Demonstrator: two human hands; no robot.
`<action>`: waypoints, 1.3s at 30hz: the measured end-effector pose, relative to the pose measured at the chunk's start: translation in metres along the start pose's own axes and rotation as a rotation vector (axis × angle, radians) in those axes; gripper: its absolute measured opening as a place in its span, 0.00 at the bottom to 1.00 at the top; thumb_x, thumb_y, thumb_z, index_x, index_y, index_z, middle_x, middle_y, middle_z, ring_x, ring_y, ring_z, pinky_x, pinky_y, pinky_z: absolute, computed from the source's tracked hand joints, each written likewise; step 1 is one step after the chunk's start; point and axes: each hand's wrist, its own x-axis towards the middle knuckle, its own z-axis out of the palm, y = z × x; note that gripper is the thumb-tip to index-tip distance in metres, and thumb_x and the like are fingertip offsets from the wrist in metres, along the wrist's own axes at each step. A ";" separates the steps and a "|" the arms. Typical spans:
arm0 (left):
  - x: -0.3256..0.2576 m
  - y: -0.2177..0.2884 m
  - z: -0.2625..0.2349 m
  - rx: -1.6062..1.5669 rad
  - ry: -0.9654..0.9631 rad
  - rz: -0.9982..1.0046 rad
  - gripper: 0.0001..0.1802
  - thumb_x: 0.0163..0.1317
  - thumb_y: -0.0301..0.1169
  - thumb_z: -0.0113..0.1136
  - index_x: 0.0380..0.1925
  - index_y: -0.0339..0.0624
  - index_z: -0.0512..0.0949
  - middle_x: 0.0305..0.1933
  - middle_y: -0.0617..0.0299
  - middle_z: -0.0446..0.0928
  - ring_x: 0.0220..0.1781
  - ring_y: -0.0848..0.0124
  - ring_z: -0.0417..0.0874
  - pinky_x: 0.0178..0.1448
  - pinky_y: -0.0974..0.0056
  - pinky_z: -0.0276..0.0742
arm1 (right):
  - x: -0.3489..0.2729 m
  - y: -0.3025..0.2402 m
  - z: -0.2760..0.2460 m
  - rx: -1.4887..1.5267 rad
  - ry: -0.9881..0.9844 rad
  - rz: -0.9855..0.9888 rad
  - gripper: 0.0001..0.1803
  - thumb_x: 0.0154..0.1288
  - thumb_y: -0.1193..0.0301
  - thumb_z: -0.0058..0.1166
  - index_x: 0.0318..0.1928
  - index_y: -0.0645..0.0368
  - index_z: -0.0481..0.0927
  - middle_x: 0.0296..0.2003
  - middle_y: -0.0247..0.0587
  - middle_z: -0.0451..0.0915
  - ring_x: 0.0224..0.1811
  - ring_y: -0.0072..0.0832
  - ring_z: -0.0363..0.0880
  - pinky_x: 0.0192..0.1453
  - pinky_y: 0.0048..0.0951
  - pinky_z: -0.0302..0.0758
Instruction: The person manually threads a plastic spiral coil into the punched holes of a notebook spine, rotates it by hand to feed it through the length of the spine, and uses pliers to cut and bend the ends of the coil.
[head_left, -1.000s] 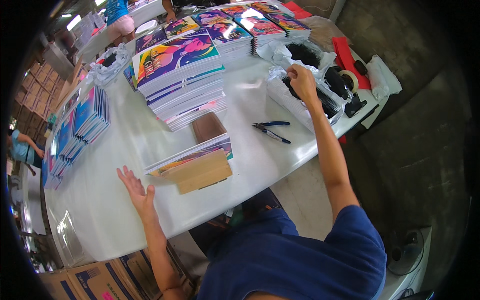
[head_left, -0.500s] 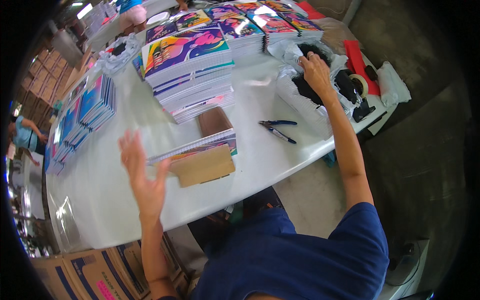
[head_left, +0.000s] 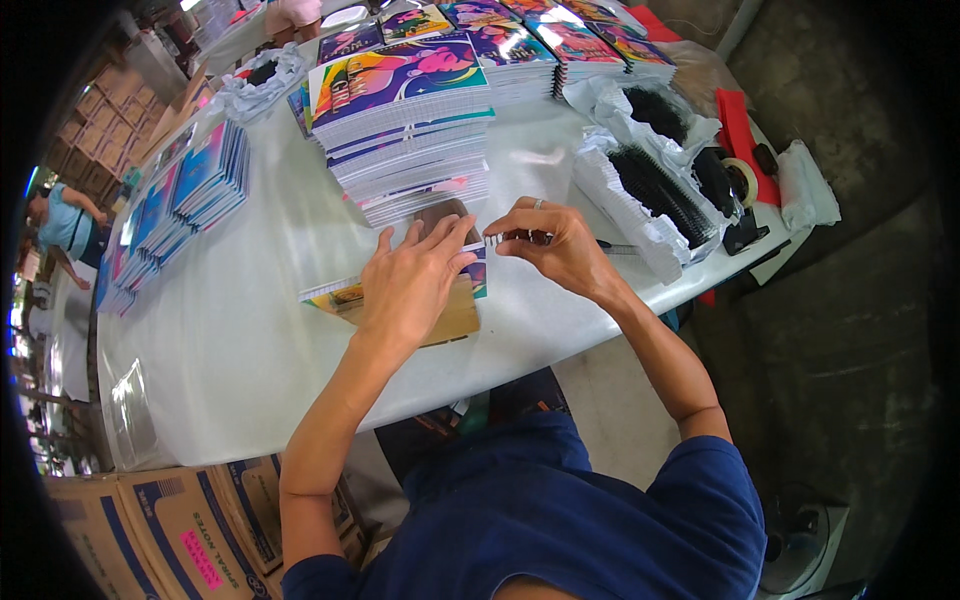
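Note:
A notebook block with a tan cardboard back [head_left: 455,318] stands on its long edge on the white table, against a brown block [head_left: 440,212]. My left hand [head_left: 412,278] rests over the notebook's upper edge, fingers spread and reaching to the brown block. At the notebook's right end, my right hand [head_left: 550,248] pinches a dark spiral binding coil [head_left: 497,239] between thumb and fingertips. The coil's tip points at the notebook's corner; whether it enters the holes I cannot tell. Right of this hand lies a foil-lined white box of black coils [head_left: 665,195].
Behind the notebook rises a tall stack of colourful notebooks [head_left: 400,130], with more spiral-bound ones [head_left: 515,65] beyond. Blue notebooks [head_left: 175,205] lie at the left. A tape roll [head_left: 742,182] and red strip [head_left: 738,140] sit right. Cartons [head_left: 165,530] stand below the table.
My right hand has come out of the coil box to the notebook's right end, now pinching a coil. The left hand has moved right, from above the table onto the notebook.

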 end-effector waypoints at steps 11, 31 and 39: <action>-0.004 -0.002 0.002 -0.014 0.014 0.019 0.26 0.67 0.44 0.54 0.65 0.57 0.69 0.61 0.61 0.77 0.60 0.51 0.78 0.63 0.49 0.73 | 0.012 -0.008 -0.014 -0.026 -0.295 -0.161 0.07 0.64 0.80 0.55 0.42 0.66 0.79 0.30 0.47 0.80 0.30 0.38 0.77 0.39 0.37 0.74; -0.010 -0.004 0.008 0.008 0.097 0.064 0.27 0.65 0.45 0.57 0.65 0.57 0.71 0.60 0.62 0.78 0.57 0.54 0.81 0.60 0.51 0.75 | 0.009 0.010 -0.006 -0.032 -0.119 -0.382 0.06 0.67 0.75 0.55 0.41 0.66 0.80 0.27 0.43 0.77 0.27 0.30 0.73 0.33 0.34 0.72; -0.012 -0.003 0.007 0.035 0.127 0.091 0.26 0.66 0.42 0.58 0.64 0.54 0.71 0.60 0.62 0.78 0.56 0.55 0.81 0.60 0.51 0.75 | 0.003 0.000 -0.009 -0.125 -0.213 -0.340 0.09 0.65 0.75 0.56 0.44 0.64 0.78 0.31 0.45 0.77 0.32 0.41 0.78 0.36 0.38 0.74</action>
